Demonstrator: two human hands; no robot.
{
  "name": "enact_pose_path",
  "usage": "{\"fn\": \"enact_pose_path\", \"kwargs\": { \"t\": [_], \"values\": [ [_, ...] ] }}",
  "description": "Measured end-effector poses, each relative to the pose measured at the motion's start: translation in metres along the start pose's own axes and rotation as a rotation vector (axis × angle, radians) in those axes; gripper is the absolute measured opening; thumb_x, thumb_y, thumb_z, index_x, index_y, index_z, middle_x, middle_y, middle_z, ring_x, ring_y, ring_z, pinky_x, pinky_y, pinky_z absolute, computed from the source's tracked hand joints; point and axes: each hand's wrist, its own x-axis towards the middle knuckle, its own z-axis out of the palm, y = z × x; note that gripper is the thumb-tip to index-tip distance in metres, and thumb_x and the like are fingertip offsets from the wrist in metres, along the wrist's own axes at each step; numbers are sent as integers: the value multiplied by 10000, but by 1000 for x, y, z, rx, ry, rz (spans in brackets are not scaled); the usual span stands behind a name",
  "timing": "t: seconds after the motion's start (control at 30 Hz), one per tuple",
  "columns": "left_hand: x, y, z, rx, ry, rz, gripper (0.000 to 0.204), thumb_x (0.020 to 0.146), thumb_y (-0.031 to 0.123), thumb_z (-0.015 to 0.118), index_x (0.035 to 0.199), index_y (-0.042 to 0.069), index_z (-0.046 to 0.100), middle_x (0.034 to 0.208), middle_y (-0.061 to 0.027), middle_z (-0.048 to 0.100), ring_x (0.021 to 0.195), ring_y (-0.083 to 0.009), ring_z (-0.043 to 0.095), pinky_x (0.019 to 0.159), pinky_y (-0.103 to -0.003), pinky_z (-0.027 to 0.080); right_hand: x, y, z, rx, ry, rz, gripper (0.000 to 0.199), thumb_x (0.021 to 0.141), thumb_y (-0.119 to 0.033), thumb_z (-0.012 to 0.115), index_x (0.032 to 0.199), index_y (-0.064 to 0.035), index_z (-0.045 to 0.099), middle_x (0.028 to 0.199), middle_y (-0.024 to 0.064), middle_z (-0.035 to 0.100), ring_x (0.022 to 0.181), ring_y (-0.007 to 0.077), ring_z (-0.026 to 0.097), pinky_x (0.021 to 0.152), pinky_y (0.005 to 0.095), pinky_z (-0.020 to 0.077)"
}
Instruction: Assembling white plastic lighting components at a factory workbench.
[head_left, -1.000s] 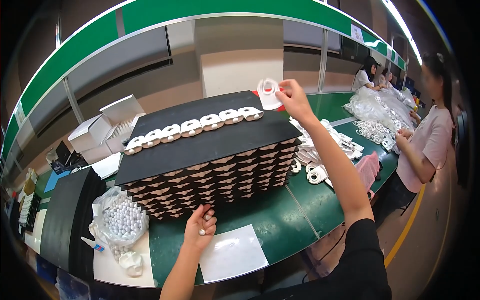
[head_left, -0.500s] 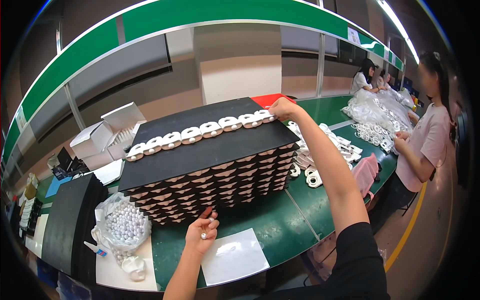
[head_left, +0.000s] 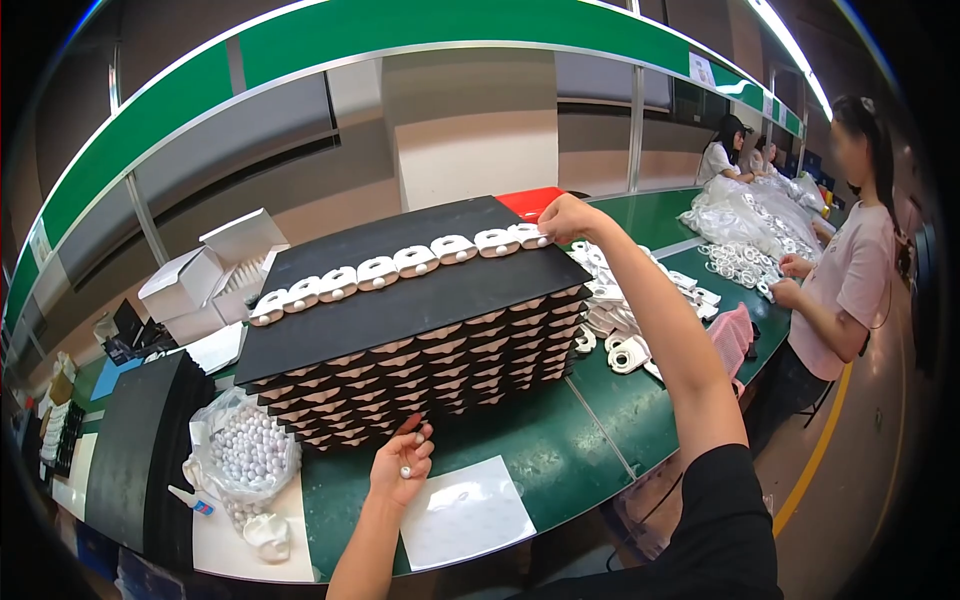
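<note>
My right hand [head_left: 567, 218] is at the right end of a row of white plastic pieces [head_left: 416, 261], its fingers pinched on the end piece [head_left: 528, 236]. Each piece in the row has a small white ball at its front edge. The row lies across a black board [head_left: 400, 310], the top one of a tall stack with similar pieces between its layers. Below the front of the stack, my left hand [head_left: 400, 468] is turned palm up with curled fingers. A white ball [head_left: 405, 471] rests in its palm.
Left of the stack are a bag of white balls [head_left: 255, 445], a small glue bottle [head_left: 190, 499] and more black boards [head_left: 145, 450]. Loose white pieces [head_left: 625, 310] lie to the right, near a pink mesh bag [head_left: 730, 345]. A co-worker [head_left: 850, 260] stands beyond. A white sheet [head_left: 468, 515] lies in front.
My right hand stays at the row's right end, where the gap before the last two pieces looks wider. A ball seen at my left fingertips before no longer shows clearly.
</note>
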Motion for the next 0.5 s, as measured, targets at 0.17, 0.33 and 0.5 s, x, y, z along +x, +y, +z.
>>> {"fn": "enact_pose_path", "kwargs": {
  "t": [0.17,0.33,0.5],
  "values": [
    [-3,-3,6,33,14,12,210,761,2,431,932,29,550,828,-91,495,587,-134,399,347,-173,264,-3,0,-6,-27,55,70,100,758,-69,606,685,-2,622,574,18,517,452,74,416,414,212,340],
    [-9,-6,18,104,-40,-3,97,801,109,451,858,48,500,630,-30,426,535,-120,384,347,-182,245,-46,-13,-15,360,148,-54,235,816,-99,568,1028,1,580,848,55,615,734,87,566,633,213,430],
    [-12,-20,42,760,-66,267,213,882,223,466,1008,53,493,550,27,372,459,-53,311,382,-188,232,-163,-14,36,613,-84,-283,322,810,-126,597,1098,-12,509,976,52,596,847,111,579,725,246,471]
  ]
}}
